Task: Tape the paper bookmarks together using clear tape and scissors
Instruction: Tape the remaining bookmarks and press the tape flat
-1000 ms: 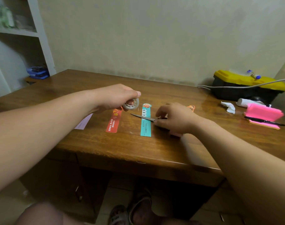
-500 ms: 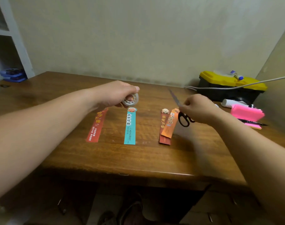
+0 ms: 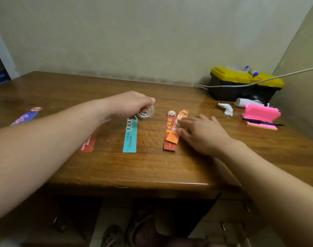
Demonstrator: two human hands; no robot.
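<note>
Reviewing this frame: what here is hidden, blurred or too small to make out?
Head view only.
Red paper bookmark: upper part hidden under the left forearm.
Orange paper bookmark: right side covered by the blurred right hand.
Scissors: not visible; whether the right hand hides them cannot be told.
Clear tape roll: partly covered by the left hand; any loose end too small to see.

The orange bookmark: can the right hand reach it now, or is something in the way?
Probably yes. The right hand lies open beside the orange bookmark, fingers at its edge; nothing covers it.
</note>
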